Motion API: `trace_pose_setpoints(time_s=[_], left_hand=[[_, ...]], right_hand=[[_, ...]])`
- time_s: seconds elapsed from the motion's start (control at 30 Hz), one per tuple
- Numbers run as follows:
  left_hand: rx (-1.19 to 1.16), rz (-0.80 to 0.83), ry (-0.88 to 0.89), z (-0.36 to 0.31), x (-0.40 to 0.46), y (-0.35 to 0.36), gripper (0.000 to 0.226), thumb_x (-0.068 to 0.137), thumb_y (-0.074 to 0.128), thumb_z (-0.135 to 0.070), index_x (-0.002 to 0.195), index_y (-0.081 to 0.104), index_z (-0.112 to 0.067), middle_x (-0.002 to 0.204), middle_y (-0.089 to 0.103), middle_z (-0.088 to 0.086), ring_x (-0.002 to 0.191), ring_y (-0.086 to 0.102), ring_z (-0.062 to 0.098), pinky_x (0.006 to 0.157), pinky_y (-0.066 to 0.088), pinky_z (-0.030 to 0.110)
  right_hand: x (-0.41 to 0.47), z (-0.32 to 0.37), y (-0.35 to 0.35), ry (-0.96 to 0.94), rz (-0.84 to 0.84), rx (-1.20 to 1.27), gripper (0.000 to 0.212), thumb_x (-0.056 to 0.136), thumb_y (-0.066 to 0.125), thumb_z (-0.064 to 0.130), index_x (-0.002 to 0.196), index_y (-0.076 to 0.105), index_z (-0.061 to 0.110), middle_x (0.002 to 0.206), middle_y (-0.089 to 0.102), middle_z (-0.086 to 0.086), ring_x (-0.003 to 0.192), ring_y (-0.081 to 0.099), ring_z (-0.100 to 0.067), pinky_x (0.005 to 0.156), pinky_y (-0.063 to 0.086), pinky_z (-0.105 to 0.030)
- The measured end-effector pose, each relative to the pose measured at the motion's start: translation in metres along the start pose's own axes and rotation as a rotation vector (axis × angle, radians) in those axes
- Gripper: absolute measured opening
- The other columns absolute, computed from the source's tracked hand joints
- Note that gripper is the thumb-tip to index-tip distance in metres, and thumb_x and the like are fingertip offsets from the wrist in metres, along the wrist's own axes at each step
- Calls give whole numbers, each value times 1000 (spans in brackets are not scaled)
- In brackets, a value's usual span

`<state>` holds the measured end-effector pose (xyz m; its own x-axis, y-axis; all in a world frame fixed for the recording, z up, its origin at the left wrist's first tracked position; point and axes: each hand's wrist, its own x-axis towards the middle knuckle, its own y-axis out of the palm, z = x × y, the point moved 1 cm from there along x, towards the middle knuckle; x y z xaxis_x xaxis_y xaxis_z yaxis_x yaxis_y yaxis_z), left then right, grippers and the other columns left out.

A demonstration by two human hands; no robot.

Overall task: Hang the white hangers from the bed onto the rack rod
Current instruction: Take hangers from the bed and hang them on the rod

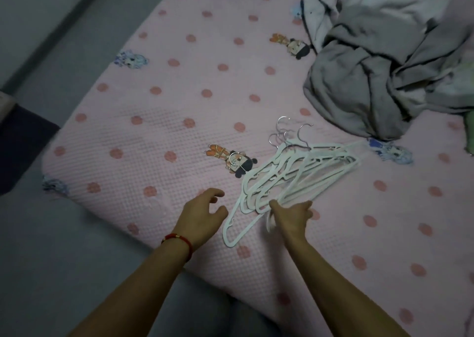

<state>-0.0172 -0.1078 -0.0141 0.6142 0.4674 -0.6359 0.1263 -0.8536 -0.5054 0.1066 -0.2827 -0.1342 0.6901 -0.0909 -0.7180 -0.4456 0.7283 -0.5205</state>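
Note:
A pile of several white hangers (pixel 295 175) with metal hooks lies on the pink dotted bed (pixel 154 131), near its front edge. My right hand (pixel 292 215) rests on the near end of the pile, with its fingers closing around the hanger ends. My left hand (pixel 202 213) hovers just left of the pile, fingers curled and apart, holding nothing. A red bracelet is on my left wrist. The rack rod is not in view.
A crumpled grey blanket (pixel 379 62) lies at the back right of the bed. Grey floor (pixel 51 259) runs along the left and front of the mattress. A dark object (pixel 20 144) stands at the left edge.

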Motion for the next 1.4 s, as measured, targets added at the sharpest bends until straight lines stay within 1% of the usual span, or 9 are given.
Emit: trace_pose_setpoints(time_s=[0.13,0.3,0.43,0.53,0.7,0.87,0.97,1.23,1.4], left_hand=[[-205,-56,68,-31,-22,-23,39,95,63,-35,133,59,-24,125,62,-6,114,58,7,95,44,22],[-566,-227,-7,-17,-77,-88,40,96,60,-45,131,55,-26,119,64,1,106,64,18,95,56,43],[-856,-437,-26,41,-157,-139,20,99,60,-28,118,63,-22,110,64,13,97,69,27,79,62,43],[-1019,-639,21,94,-234,-160,16,98,61,-15,110,66,-7,99,59,16,84,68,30,72,62,46],[-1111,-956,-30,170,-369,-161,18,98,62,-17,110,65,-4,100,60,20,82,67,33,75,62,50],[-1153,-1215,-119,240,-501,-129,13,98,60,-15,106,65,-6,99,58,21,82,67,35,74,61,55],[-1136,-1351,-163,270,-570,-99,14,98,61,-17,107,65,-7,107,59,24,88,69,37,72,62,51],[-1222,-1600,-229,344,-720,11,13,97,63,-19,104,67,-8,97,56,19,79,66,31,72,62,51],[-1345,-1704,-319,377,-787,83,20,98,61,-20,104,63,-1,91,54,18,70,65,30,69,61,47]], right_hand=[[-65,23,-10,-396,386,-33,73,74,80,26,137,44,22,112,64,-6,92,71,-17,78,63,-35],[-162,78,22,-577,973,-212,71,76,80,28,133,41,46,119,60,-3,109,67,-26,92,61,-46],[-247,104,68,-830,1270,-461,76,82,77,14,138,42,51,122,60,2,110,66,-24,94,60,-41],[-321,114,98,-1045,1475,-747,70,87,77,25,137,41,58,132,60,10,117,63,-12,97,57,-29],[-470,128,133,-1669,1212,-509,49,95,60,50,140,54,33,132,61,13,113,63,-1,90,54,-16],[-661,54,155,-2037,1542,-451,81,90,69,49,158,32,27,149,48,12,127,53,1,99,50,-16],[-734,-10,163,-2155,1686,-507,73,93,71,41,156,38,24,150,51,6,128,54,-2,102,51,-18],[-856,-176,165,-2240,2097,-629,68,92,73,39,152,46,21,147,56,4,123,61,-7,99,56,-31],[-898,-274,155,-2153,2289,-662,73,93,70,42,155,39,20,150,48,12,127,54,0,91,54,-13]])
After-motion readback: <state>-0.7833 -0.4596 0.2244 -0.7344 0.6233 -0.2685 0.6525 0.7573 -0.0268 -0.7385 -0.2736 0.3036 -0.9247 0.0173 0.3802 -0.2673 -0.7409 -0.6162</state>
